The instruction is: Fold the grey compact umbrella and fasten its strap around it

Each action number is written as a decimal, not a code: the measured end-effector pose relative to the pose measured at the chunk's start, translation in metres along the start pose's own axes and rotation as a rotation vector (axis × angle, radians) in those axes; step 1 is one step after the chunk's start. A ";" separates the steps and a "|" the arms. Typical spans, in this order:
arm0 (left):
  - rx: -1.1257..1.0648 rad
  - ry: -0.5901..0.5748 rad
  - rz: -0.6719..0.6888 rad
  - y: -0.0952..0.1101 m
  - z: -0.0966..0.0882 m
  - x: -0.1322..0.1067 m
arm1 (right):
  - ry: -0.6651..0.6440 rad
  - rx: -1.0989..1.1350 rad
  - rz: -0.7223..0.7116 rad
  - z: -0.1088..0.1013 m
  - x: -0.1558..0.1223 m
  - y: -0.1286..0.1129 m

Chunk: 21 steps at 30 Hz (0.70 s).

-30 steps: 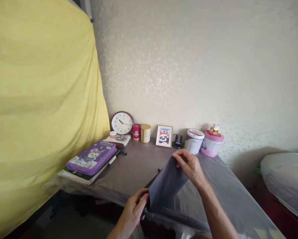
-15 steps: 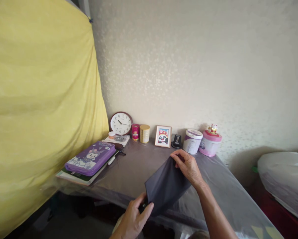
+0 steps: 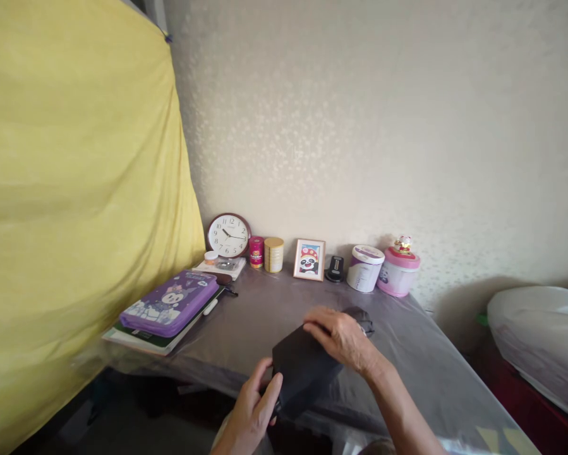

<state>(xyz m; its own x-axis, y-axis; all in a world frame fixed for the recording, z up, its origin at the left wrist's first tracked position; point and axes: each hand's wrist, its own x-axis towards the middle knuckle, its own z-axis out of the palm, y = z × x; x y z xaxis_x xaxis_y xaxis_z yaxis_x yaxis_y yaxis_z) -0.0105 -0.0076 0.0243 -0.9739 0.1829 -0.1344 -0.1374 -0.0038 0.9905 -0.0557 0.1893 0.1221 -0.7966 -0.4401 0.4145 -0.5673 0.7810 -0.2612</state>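
Dark fabric: over six-o'clock edge of bench
Left grip: holding fabric at eight o'clock
Right grip: curled onto one-o'clock edge
Clock: at eleven o'clock, numerals readable

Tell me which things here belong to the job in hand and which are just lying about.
In the job:
dark fabric item, held in the left grip
right grip, on the fabric

Seemingly just lying about:
clock
red can
yellow-lidded canister
panda picture
white-and-purple tub
pink-lidded tub
purple case
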 end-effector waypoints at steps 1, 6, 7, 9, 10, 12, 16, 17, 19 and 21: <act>-0.004 -0.008 0.012 0.003 -0.002 -0.001 | -0.058 -0.007 -0.053 0.002 0.000 -0.005; -0.014 -0.001 0.108 0.013 -0.012 0.000 | 0.109 -0.129 0.054 0.002 0.002 0.011; -0.005 -0.006 0.105 0.013 -0.015 0.001 | 0.218 -0.097 0.097 -0.001 0.000 0.021; 0.010 -0.016 0.081 0.014 -0.019 0.005 | 0.478 0.040 0.235 -0.008 -0.007 0.042; 0.013 -0.021 0.073 0.015 -0.022 0.007 | 0.605 0.121 0.346 -0.011 -0.011 0.052; -0.013 -0.001 0.077 0.020 -0.027 0.012 | 0.768 0.263 0.547 -0.013 -0.020 0.071; -0.088 0.046 0.119 0.037 -0.035 0.016 | 0.510 0.584 0.705 -0.003 -0.028 0.087; -0.100 0.059 0.128 0.041 -0.037 0.016 | 0.378 0.666 0.712 0.002 -0.027 0.086; -0.111 0.078 0.144 0.051 -0.040 0.016 | 0.164 0.810 0.718 0.011 -0.025 0.080; -0.111 0.086 0.156 0.058 -0.044 0.016 | 0.042 0.927 0.732 0.018 -0.022 0.073</act>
<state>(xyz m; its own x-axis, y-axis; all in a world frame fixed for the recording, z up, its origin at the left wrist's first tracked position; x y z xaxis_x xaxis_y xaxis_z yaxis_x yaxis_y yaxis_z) -0.0422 -0.0480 0.0783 -0.9961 0.0869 0.0134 0.0016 -0.1343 0.9909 -0.0833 0.2479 0.0781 -0.9973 0.0071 -0.0733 0.0732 0.2139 -0.9741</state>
